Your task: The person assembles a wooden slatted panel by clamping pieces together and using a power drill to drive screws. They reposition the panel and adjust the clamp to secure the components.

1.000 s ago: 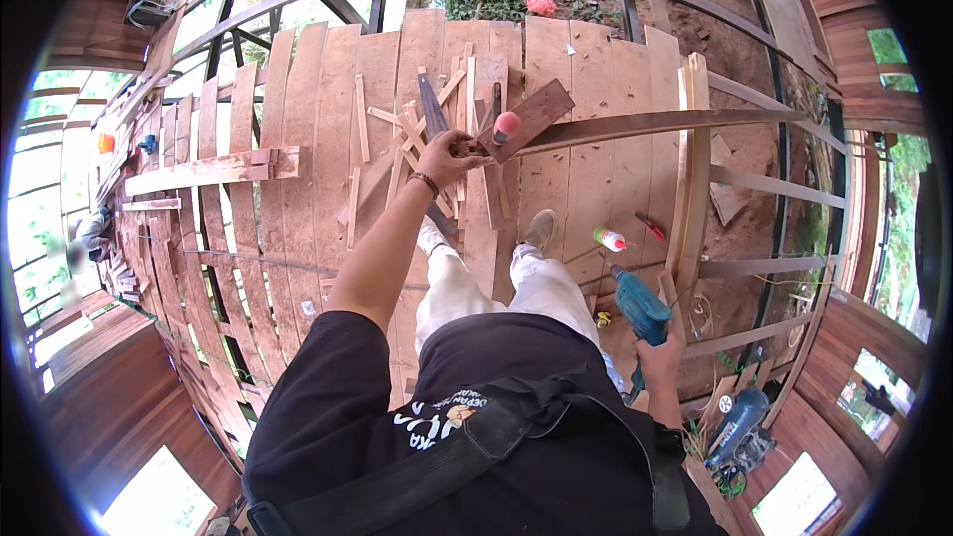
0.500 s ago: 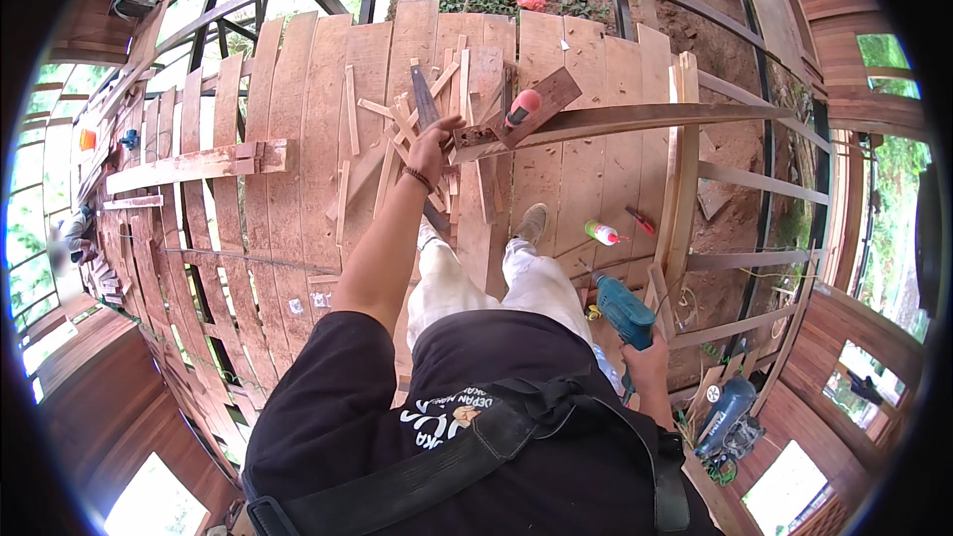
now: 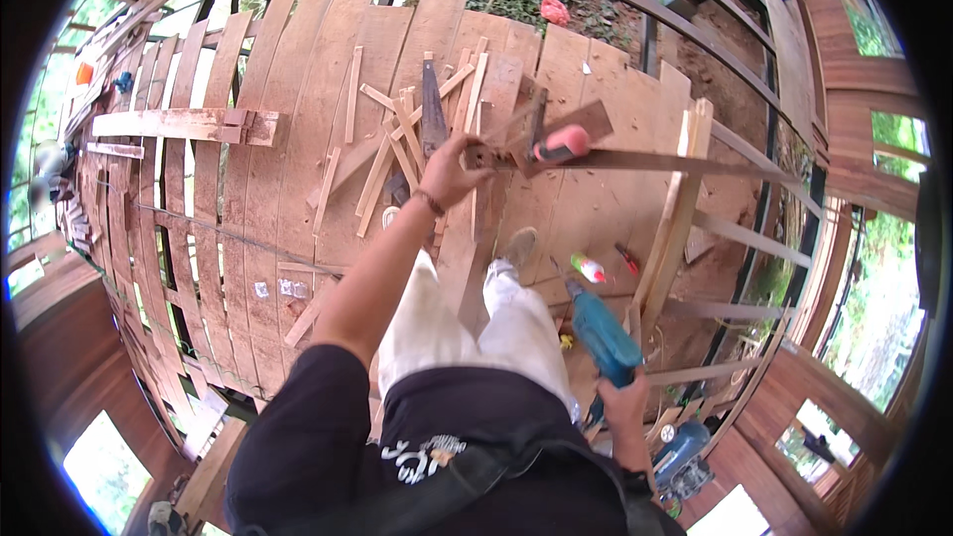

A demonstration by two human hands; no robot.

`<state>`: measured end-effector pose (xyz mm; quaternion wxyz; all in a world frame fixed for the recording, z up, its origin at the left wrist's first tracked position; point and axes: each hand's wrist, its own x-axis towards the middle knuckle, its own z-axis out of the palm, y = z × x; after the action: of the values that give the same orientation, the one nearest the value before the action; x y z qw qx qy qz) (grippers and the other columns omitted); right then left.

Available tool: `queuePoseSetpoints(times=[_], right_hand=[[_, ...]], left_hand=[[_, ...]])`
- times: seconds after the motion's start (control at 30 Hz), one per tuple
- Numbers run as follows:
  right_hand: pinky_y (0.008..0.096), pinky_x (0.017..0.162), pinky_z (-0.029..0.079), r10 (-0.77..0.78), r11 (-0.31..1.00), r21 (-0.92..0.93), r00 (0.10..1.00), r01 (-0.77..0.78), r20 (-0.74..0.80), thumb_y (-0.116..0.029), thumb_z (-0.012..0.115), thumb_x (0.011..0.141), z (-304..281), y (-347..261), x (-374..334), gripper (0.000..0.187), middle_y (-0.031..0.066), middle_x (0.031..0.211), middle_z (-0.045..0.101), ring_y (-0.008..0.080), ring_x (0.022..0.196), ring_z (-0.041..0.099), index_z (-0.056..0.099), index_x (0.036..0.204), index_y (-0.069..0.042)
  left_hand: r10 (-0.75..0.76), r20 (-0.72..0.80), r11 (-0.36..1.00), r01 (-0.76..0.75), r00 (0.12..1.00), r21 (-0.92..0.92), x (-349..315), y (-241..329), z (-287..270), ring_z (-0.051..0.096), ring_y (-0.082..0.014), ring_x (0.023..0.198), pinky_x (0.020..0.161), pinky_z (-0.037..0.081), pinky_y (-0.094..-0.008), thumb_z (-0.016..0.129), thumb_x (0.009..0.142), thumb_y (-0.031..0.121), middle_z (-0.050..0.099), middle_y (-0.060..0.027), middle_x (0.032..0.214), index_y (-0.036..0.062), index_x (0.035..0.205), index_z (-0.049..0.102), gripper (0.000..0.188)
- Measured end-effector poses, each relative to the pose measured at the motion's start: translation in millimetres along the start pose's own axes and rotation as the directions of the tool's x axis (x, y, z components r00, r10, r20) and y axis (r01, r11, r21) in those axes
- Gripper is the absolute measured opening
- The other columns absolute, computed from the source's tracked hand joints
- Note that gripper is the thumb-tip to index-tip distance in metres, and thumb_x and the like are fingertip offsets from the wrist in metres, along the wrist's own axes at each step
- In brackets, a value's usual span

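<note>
My left hand grips the near left end of a long, dark wooden beam, its fingers wrapped round the wood. My right hand holds a teal power drill by its handle, low beside my right leg; its bit points away from me and touches nothing. On the beam, just right of my left hand, a short brown board lies crosswise. A rounded pink-red object rests there too; I cannot make out its kind. A dark saw blade lies among thin wooden strips beyond my left hand.
A pale wooden post supports the beam on the right. Near the drill lie a white-and-green bottle with a red cap and a red-handled tool. A blue air compressor stands at lower right. Gaps show between floor planks at left.
My view has turned and shifted slightly. The drill in my right hand has swung inward, closer to my right leg. My left hand stays on the beam's end.
</note>
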<state>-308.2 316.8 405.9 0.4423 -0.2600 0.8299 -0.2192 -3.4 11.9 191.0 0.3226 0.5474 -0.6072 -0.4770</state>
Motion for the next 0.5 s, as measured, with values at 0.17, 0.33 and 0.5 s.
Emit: queuePoseSetpoints(times=[0.17,0.33,0.5], right_hand=[[0.0291,0.076,0.055,0.189,0.982,0.010,0.978,-0.191,0.082,-0.002,0.069,0.077,35,38,68,0.045,0.0098,0.097,0.073,0.0151,0.082,0.070,0.061,0.120,0.004],[0.0299,0.068,0.058,0.253,0.967,-0.039,0.965,-0.251,0.068,0.003,0.065,0.078,65,82,127,0.044,0.0120,0.098,0.072,0.0179,0.079,0.071,0.057,0.121,0.004],[0.0305,0.066,0.059,0.277,0.957,-0.117,0.958,-0.267,0.080,0.004,0.066,0.079,69,105,139,0.042,0.0117,0.095,0.072,0.0184,0.078,0.071,0.056,0.120,0.004]], left_hand=[[0.023,-0.068,0.997,-0.028,0.997,-0.078,-10,-12,1,0.067,-0.0314,0.108,0.097,0.052,-0.0378,0.090,0.071,0.016,0.068,-0.0150,0.113,0.0028,0.116,0.064,0.053],[0.161,-0.131,0.984,-0.170,0.978,-0.058,0,-13,8,0.064,-0.0284,0.110,0.098,0.051,-0.0375,0.090,0.071,0.015,0.065,-0.0125,0.116,0.0036,0.117,0.062,0.055],[0.095,-0.135,0.984,-0.114,0.986,-0.138,3,-10,14,0.062,-0.0223,0.115,0.102,0.048,-0.0363,0.090,0.073,0.015,0.061,-0.0112,0.123,0.0021,0.124,0.056,0.062]])
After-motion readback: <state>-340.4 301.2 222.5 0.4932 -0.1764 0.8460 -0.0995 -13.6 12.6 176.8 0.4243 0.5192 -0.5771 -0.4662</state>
